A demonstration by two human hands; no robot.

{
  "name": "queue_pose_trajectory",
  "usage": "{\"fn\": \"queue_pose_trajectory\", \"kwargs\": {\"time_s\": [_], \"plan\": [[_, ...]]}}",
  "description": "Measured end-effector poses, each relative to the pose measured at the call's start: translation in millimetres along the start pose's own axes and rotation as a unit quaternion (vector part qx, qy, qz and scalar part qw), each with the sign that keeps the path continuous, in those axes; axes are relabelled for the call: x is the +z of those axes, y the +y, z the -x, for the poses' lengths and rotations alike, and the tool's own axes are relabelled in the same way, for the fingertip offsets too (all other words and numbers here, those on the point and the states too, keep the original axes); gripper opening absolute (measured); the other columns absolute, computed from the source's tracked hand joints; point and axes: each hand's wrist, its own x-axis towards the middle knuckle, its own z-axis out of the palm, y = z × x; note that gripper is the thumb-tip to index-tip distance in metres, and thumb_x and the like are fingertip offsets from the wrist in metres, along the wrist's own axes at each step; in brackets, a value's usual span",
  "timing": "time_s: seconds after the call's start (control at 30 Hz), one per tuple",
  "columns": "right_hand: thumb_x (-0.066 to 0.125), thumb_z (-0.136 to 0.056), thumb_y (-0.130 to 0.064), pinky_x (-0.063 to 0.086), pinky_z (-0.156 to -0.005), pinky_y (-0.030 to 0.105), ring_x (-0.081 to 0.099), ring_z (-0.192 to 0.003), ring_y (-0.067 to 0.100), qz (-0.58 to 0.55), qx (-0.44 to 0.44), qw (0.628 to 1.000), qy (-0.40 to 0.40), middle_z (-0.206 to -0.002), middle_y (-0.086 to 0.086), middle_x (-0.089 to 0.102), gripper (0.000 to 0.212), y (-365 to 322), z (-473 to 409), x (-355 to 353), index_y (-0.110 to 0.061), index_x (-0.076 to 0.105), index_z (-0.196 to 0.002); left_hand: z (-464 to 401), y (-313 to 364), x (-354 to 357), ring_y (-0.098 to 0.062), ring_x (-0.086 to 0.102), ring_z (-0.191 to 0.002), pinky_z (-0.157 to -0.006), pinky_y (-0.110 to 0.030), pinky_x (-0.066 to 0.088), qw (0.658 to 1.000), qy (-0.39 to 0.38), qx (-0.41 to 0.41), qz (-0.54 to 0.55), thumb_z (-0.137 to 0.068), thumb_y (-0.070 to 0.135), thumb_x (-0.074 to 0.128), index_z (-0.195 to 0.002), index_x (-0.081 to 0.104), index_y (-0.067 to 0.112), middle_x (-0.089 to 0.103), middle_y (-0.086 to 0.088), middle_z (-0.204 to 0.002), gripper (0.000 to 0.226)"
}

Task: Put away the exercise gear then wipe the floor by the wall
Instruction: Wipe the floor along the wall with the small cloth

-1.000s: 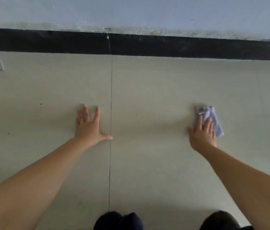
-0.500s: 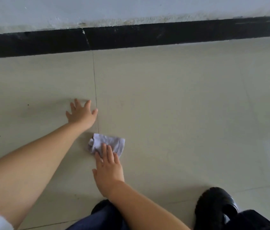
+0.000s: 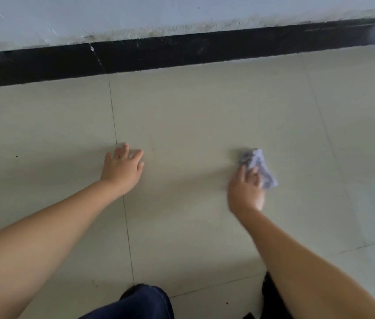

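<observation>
I am watching the right hand pressing a crumpled pale cloth flat against the floor; its fingers are lying straight over the near part of the cloth, pushing rather than pinching (the hand is blurred, so finer detail escapes me). The cloth is sitting on the pale tile well short of the black skirting that runs along the foot of the wall. The left hand is resting flat and released on the floor beside a tile seam, probably propping the person's weight while they are crouching. No exercise gear is showing, so I am judging the wiping stage to be under way.
</observation>
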Motion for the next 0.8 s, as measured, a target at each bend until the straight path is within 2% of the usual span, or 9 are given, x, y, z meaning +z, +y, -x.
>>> {"fn": "queue_pose_trajectory", "kwargs": {"time_s": [0.1,0.23,0.3,0.37,0.43,0.5,0.63,0.7,0.8], "plan": [[0.037,-0.089,-0.009,0.050,-0.093,0.039,0.050,-0.122,0.032,-0.042,-0.232,0.972,-0.003,-0.138,0.017,0.047,0.052,-81.2,79.7,42.3,-0.008,0.035,-0.140,-0.2,4.2,1.8,-0.038,0.031,-0.137,-0.111,-0.046,0.023,1.000,0.028,-0.007,0.003,-0.101,0.031,0.031,-0.144,0.036,0.021,0.024,-0.023,-0.153,0.045],[0.039,-0.096,-0.017,0.023,-0.115,0.043,0.006,-0.145,0.029,0.083,-0.407,0.894,-0.165,-0.158,0.015,0.008,0.061,-140.1,126.9,49.6,-0.005,0.013,-0.150,-1.4,-2.3,4.4,-0.035,0.040,-0.134,-0.107,-0.048,0.027,0.998,0.061,-0.002,0.010,-0.100,0.028,0.036,-0.143,0.039,0.014,0.035,-0.020,-0.149,0.045],[0.034,-0.090,-0.014,0.037,-0.107,0.045,0.030,-0.139,0.030,0.049,-0.431,0.896,-0.093,-0.151,0.020,0.030,0.055,-129.3,97.2,47.1,-0.006,0.034,-0.145,-2.8,-4.2,5.0,-0.036,0.046,-0.128,-0.103,-0.049,0.031,0.996,0.082,0.006,0.026,-0.099,0.025,0.037,-0.138,0.044,0.009,0.043,-0.021,-0.143,0.043],[0.027,-0.086,-0.016,0.045,-0.100,0.046,0.049,-0.128,0.028,0.009,-0.342,0.939,-0.038,-0.140,0.015,0.049,0.055,-96.8,48.7,29.7,-0.012,0.049,-0.137,-3.6,-3.7,5.3,-0.037,0.048,-0.125,-0.101,-0.050,0.034,0.995,0.093,0.010,0.021,-0.098,0.027,0.034,-0.135,0.047,0.008,0.047,-0.022,-0.139,0.044],[0.028,-0.097,-0.021,0.033,-0.111,0.045,0.037,-0.137,0.026,-0.029,-0.216,0.976,0.006,-0.150,0.007,0.038,0.048,-44.6,-9.4,3.8,-0.023,0.037,-0.145,-1.4,0.2,2.5,-0.037,0.041,-0.131,-0.104,-0.050,0.031,0.998,0.068,-0.001,0.016,-0.099,0.034,0.034,-0.141,0.040,0.012,0.039,-0.023,-0.145,0.048],[0.034,-0.100,-0.025,0.023,-0.115,0.047,0.024,-0.141,0.034,0.030,-0.104,0.994,-0.014,-0.157,0.013,0.019,0.054,15.0,-58.2,-28.4,-0.022,0.017,-0.151,-0.2,7.4,0.0,-0.041,0.028,-0.138,-0.109,-0.050,0.025,1.000,0.017,-0.015,0.015,-0.098,0.046,0.032,-0.151,0.020,0.021,0.022,-0.026,-0.152,0.059],[0.016,-0.097,-0.040,0.022,-0.113,0.051,0.017,-0.141,0.041,0.063,0.041,0.996,-0.052,-0.157,0.017,0.012,0.058,73.0,-108.7,-58.9,-0.017,0.017,-0.151,-0.1,29.0,-3.1,-0.051,-0.002,-0.141,-0.112,-0.054,0.019,0.995,-0.092,-0.032,0.016,-0.085,0.068,0.043,-0.150,-0.014,0.031,-0.012,-0.034,-0.152,0.094],[0.017,-0.098,-0.038,0.022,-0.111,0.051,0.017,-0.140,0.043,0.052,0.063,0.996,-0.046,-0.156,0.021,0.012,0.058,35.3,-104.3,-53.5,-0.013,0.017,-0.150,-0.9,36.0,-1.8,-0.054,-0.008,-0.140,-0.112,-0.056,0.017,0.993,-0.113,-0.041,0.010,-0.080,0.069,0.052,-0.148,-0.019,0.029,-0.018,-0.037,-0.149,0.106],[0.010,-0.096,-0.029,0.027,-0.109,0.048,0.025,-0.137,0.038,0.068,-0.104,0.992,-0.017,-0.156,0.019,0.016,0.057,-62.0,-66.6,-24.3,-0.014,0.017,-0.151,-3.3,37.1,0.1,-0.055,-0.009,-0.139,-0.112,-0.057,0.016,0.992,-0.117,-0.049,-0.003,-0.078,0.071,0.052,-0.148,-0.022,0.028,-0.020,-0.037,-0.148,0.110]]}}
